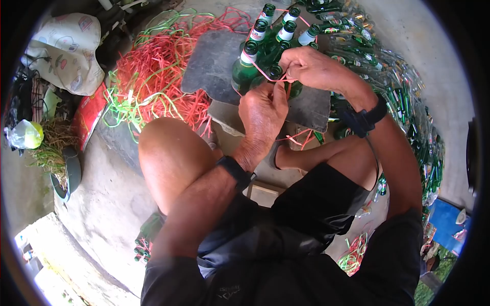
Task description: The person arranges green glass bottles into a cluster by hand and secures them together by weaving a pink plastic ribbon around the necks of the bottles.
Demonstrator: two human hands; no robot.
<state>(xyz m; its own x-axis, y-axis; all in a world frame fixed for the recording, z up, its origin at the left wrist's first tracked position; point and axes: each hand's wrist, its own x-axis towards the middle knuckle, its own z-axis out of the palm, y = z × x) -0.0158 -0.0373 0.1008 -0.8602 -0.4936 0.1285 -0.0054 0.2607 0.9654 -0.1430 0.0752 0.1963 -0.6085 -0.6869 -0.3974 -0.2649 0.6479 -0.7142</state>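
A cluster of green bottles stands upright on a dark, flat slab, the necks close together and white labels showing on several of them. A thin pink strap runs around the group at the necks and comes together at the bottle nearest the person. The right hand reaches in from the right, its thumb and forefinger pinching the strap just beside that bottle's neck. The left hand comes up from below with its fingers curled in, thumb and forefinger closed on the strap in front of the same bottle (the two sets of fingertips are very near each other, and exactly how the strands cross between them is too small to tell).

To the left of the slab, a tangled heap of red and green strips spreads over the floor. Many more green bottles lie in a large pile along the right side. Further left are a pale printed cloth, a red sheet and a pot with dry grass at its top. A smaller tangle of strips lies at the lower right, near the person's dark clothing.
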